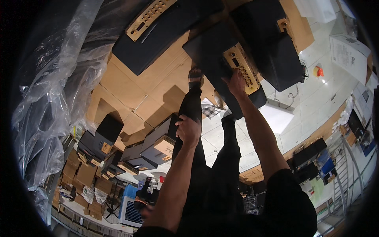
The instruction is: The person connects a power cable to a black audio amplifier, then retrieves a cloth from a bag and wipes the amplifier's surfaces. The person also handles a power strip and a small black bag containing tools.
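Single head-worn fisheye view, looking steeply down — forearms near, cardboard-covered floor (130, 91) below; edges curved

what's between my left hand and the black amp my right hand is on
In the head view, your black-trousered leg and sandalled foot lie between the left hand and the amplifier.
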Available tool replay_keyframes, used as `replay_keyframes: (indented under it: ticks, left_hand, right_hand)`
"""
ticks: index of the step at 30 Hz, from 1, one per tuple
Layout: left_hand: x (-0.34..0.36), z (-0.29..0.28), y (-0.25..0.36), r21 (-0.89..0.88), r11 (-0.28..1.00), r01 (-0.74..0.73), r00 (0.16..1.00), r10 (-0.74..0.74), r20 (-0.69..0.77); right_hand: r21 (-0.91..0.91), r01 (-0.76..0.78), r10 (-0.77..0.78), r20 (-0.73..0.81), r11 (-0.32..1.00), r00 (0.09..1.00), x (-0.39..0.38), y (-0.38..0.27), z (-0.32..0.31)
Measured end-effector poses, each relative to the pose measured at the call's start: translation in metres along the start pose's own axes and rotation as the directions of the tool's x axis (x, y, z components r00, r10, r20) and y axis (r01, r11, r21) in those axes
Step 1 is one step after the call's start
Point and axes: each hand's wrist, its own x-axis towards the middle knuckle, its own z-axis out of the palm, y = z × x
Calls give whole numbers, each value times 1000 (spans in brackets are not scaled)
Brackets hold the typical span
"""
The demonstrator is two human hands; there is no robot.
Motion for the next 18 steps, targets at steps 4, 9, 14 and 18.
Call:
replay_keyframes:
  ticks: [4, 9, 14, 18]
  left_hand:
    - [-7, 11, -1, 18, 1000, 11, 1000, -11, 2]
    - [-16, 8, 5, 23, 1000, 10, 999, -9, -51]
    - [-20, 15, 3, 56, 998, 12, 992, -5, -125]
    - [-16, 19, -1, 70, 997, -30, 977, 44, -207]
  right_hand:
    - [-10, -82, 82, 55, 997, 995, 5, 8, 20]
    - [5, -33, 29, 353, 999, 935, 29, 39, 16]
    - [306, -341, 88, 617, 889, 782, 30, 4, -32]
    - [194, -395, 215, 588, 898, 779, 37, 5, -20]
